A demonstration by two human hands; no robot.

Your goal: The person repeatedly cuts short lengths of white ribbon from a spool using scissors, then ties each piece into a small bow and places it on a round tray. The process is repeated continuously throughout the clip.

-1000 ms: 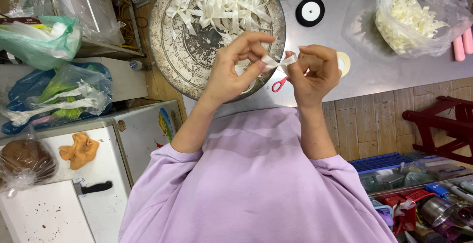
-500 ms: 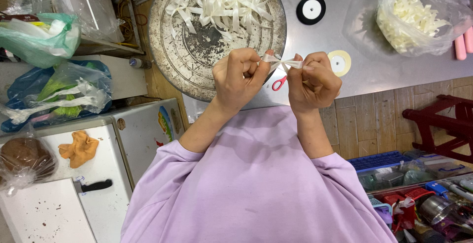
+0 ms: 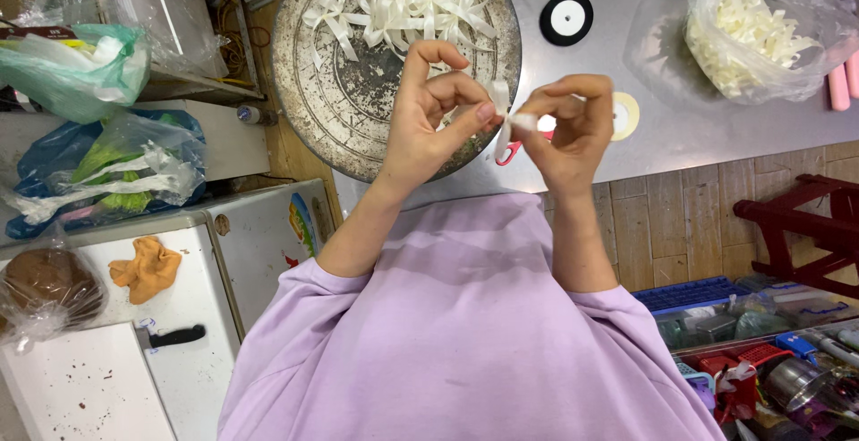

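Both my hands are raised in front of my lilac sweatshirt, pinching one small piece of white ribbon (image 3: 506, 112) between them. My left hand (image 3: 429, 110) grips it with thumb and forefinger, and my right hand (image 3: 565, 126) holds the other end. Just beyond the hands lies a large round metal tray (image 3: 313, 92) with a heap of white ribbon bows (image 3: 403, 3) at its far side. Red-handled scissors (image 3: 506, 151) show below the hands on the grey table.
A black ribbon spool (image 3: 566, 18) and a flat yellow roll (image 3: 625, 114) sit on the grey table (image 3: 644, 65). A clear bag of white ribbon pieces (image 3: 761, 29) is at the right. Plastic bags (image 3: 98, 164) and a white cabinet (image 3: 179, 316) are at the left.
My hands have drawn slightly closer to me and shifted their grip on the ribbon piece; my left fingers now curl up over it.
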